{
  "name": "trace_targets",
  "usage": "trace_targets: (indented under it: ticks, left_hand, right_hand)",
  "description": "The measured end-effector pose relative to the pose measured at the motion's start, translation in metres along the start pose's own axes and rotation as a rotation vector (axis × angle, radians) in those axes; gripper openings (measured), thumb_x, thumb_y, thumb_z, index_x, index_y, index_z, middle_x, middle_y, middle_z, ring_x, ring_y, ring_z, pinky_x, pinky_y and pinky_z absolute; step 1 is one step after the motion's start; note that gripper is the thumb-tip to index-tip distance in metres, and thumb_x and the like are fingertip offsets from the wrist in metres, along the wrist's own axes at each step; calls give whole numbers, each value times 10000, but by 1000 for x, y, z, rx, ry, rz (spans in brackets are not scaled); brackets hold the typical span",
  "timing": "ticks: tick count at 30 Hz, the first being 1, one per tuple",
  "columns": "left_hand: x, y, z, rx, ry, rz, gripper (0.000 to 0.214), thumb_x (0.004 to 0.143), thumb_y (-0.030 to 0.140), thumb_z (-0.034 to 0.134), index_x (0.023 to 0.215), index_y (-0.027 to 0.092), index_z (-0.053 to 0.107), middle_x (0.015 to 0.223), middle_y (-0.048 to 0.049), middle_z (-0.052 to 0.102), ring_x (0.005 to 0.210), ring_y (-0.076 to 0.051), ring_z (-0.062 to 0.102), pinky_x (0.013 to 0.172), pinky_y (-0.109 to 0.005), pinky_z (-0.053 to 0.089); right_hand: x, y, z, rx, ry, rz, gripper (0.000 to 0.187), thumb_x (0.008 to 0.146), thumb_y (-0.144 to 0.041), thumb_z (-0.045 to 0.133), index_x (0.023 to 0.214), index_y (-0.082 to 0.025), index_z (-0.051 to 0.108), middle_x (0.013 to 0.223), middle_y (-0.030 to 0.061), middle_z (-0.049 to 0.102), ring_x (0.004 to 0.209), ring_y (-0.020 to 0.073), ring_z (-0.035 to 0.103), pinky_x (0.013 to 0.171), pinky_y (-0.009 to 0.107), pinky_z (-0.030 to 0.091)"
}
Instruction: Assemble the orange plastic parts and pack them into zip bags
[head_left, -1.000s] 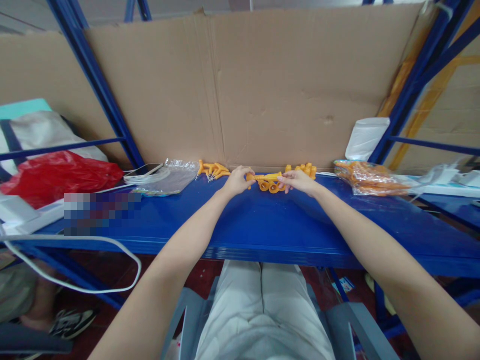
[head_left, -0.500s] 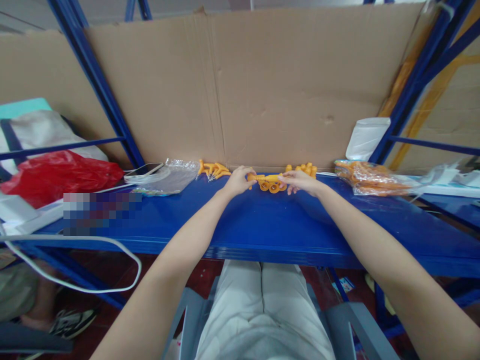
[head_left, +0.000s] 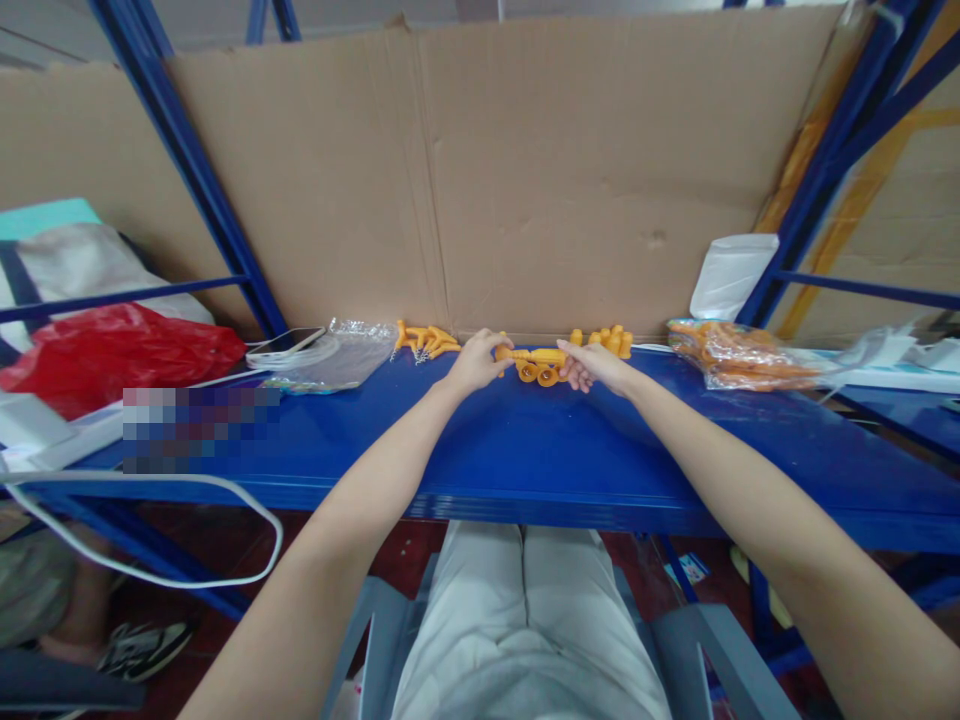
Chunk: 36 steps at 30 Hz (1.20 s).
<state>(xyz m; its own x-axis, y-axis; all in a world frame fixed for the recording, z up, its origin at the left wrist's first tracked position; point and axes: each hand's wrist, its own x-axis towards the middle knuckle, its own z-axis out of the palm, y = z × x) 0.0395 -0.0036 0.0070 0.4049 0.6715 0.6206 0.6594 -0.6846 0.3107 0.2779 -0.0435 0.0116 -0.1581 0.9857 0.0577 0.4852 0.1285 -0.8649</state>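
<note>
The left hand and right hand each pinch one end of an orange stick, fingers closed on it, by the back edge of the desk, just above orange rings.

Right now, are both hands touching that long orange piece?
Touching. Head view: left hand pinches one end of the orange piece, right hand the other, no gap.

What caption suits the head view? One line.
The left hand and right hand grip an orange rod over a blue shelf.

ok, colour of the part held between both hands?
Orange; the plastic piece shows best in the head view.
</note>
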Motion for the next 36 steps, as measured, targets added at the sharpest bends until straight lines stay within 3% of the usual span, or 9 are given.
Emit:
trace_targets:
  ticks: [8, 13, 17, 23, 30, 36]
  left_hand:
    - [0, 0, -1, -4, -13, -9, 189, 770, 142, 702, 958, 169, 701, 942, -36, 589, 838, -160, 620, 815, -309, 516]
    - [1, -2, -1, 17, -11, -11, 190, 772, 139, 700, 959, 170, 702, 935, -34, 591, 829, -154, 617, 815, -307, 514]
    - [1, -4, 0, 20, -13, -1, 193, 777, 145, 696, 967, 180, 702, 940, -31, 594, 827, -152, 620, 812, -308, 517]
    - [1, -3, -1, 18, -22, -6, 190, 784, 153, 695, 973, 174, 699, 960, -38, 600, 841, -158, 626, 814, -310, 517]
    - [0, -2, -2, 8, -27, -4, 182, 791, 155, 693, 972, 172, 697, 976, -41, 601, 856, -158, 633, 830, -322, 522]
    - [0, -1, -2, 10, -25, -8, 188, 783, 146, 702, 970, 168, 701, 965, -43, 600, 872, -161, 635, 829, -314, 525]
  right_hand:
    - [-1, -3, -1, -41, -11, 66, 765, 768, -873, 328, 748, -171, 633, 679, 172, 649, 554, 223, 613, 512, 356, 467]
    - [-6, -7, -3, 14, -30, -44, 538, 834, -678, 572, 1005, -170, 624, 845, 108, 704, 504, 112, 560, 477, 254, 414]
    - [-6, -8, -2, 0, -12, -75, 409, 867, -549, 622, 965, -151, 626, 786, 69, 698, 491, 76, 529, 448, 206, 378]
    - [-6, -9, -1, -21, -15, -86, 546, 837, -701, 536, 780, -162, 600, 679, 67, 661, 482, 93, 513, 485, 248, 397]
    - [-7, -10, 0, -57, -3, -49, 637, 808, -782, 473, 812, -162, 616, 770, 124, 669, 547, 142, 551, 590, 345, 448]
    - [-6, -8, 0, -34, -5, -37, 597, 818, -764, 486, 775, -176, 581, 698, 91, 660, 516, 126, 534, 537, 294, 426]
